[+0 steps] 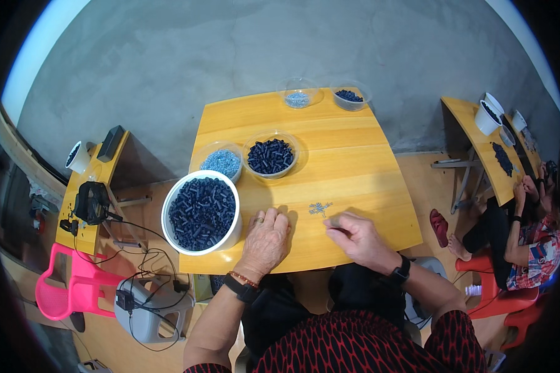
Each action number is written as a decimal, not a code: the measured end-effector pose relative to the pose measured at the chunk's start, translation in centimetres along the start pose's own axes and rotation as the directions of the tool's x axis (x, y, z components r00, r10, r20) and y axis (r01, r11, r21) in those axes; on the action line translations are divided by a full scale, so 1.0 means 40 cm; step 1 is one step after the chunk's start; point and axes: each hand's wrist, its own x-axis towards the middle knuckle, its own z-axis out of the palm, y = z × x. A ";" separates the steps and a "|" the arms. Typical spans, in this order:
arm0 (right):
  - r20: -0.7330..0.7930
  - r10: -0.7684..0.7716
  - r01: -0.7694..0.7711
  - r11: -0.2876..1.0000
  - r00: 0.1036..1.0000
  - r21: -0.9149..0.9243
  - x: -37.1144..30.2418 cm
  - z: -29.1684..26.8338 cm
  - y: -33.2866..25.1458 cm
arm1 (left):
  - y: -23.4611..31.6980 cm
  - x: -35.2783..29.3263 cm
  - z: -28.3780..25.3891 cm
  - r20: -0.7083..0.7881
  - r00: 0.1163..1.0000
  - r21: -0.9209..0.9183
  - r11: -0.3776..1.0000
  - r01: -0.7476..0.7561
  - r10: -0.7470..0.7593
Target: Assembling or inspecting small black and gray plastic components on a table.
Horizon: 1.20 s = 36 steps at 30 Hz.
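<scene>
My left hand (268,239) rests on the yellow table just right of a big white bucket, its fingers curled under so that whatever they hold is hidden. Thumb and forefinger of my right hand (358,239) are pinched together; anything between them is too small to make out. Just beyond those fingertips lies a small loose pile of silvery screw-like pieces (319,208). The white bucket (236,235) is full of short dark blue cylindrical plugs (203,214). Behind it stand a clear bowl of small silvery-blue pieces (222,163) and another clear bowl of dark plugs (270,155).
Two more clear tubs, one with silvery bits (297,99) and one with dark plugs (350,96), stand at the table's far edge. Left are a pink chair (74,283) and a grey stool (152,314) with tangled cables. A person (522,239) works at a table on the right.
</scene>
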 end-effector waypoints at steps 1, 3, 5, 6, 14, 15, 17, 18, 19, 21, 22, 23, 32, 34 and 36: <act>0.036 -0.080 0.082 0.996 0.996 -0.047 0.020 0.015 -0.003 | 0.000 -0.001 0.000 -0.001 1.000 0.000 1.000 0.001 -0.001; 0.078 -0.160 0.167 0.982 0.984 -0.092 0.071 0.047 -0.011 | -0.001 -0.002 -0.001 -0.015 1.000 -0.018 1.000 -0.005 0.004; 0.050 -0.244 0.246 0.968 0.968 -0.045 0.126 0.085 -0.021 | 0.001 -0.001 -0.005 -0.027 1.000 -0.025 1.000 -0.005 0.004; 0.052 -0.249 0.251 0.967 0.967 -0.047 0.143 0.101 -0.022 | 0.004 0.001 -0.005 -0.039 0.999 -0.034 0.999 -0.011 0.010; 0.251 -0.019 -0.014 0.992 0.968 0.129 0.201 0.173 -0.008 | -0.004 -0.006 -0.004 -0.093 0.995 -0.024 0.999 -0.039 0.037; 0.253 -0.019 -0.013 0.992 0.967 0.126 0.203 0.174 -0.010 | -0.006 -0.006 -0.003 -0.093 0.994 -0.010 0.999 -0.053 0.052; 0.258 -0.066 0.030 0.990 0.964 0.140 0.205 0.176 -0.011 | -0.008 -0.005 -0.001 -0.143 0.988 -0.034 0.998 -0.060 0.055; 0.259 -0.066 0.030 0.990 0.964 0.140 0.206 0.178 -0.010 | -0.008 -0.005 -0.001 -0.190 0.980 -0.057 0.996 -0.070 0.058; 0.276 -0.016 -0.041 0.979 0.961 0.198 0.208 0.181 -0.008 | -0.010 -0.007 -0.004 -0.191 0.980 -0.057 0.996 -0.069 0.057; 0.292 0.031 -0.109 0.961 0.956 0.253 0.215 0.184 0.008 | -0.012 -0.007 -0.014 -0.132 0.991 -0.158 0.986 -0.049 0.028; 0.262 0.028 -0.095 0.965 0.965 0.246 0.221 0.188 0.028 | -0.013 -0.011 -0.015 -0.134 0.991 -0.157 0.986 -0.051 0.030; 0.236 0.024 -0.082 0.967 0.971 0.239 0.226 0.191 0.032 | -0.015 -0.020 -0.015 -0.119 0.993 -0.210 0.978 -0.009 -0.017; 0.134 -0.063 0.029 0.969 0.989 0.247 0.262 0.194 0.019 | 0.003 -0.061 -0.059 -0.137 0.988 -0.257 0.966 0.031 -0.068; 0.155 -0.064 0.031 0.978 0.986 0.206 0.270 0.186 0.013 | 0.008 -0.074 -0.063 -0.143 0.986 -0.260 0.965 0.042 -0.082; 0.173 -0.063 0.034 0.986 0.983 0.165 0.272 0.191 0.020 | 0.005 -0.088 -0.063 -0.154 0.985 -0.234 0.971 0.042 -0.080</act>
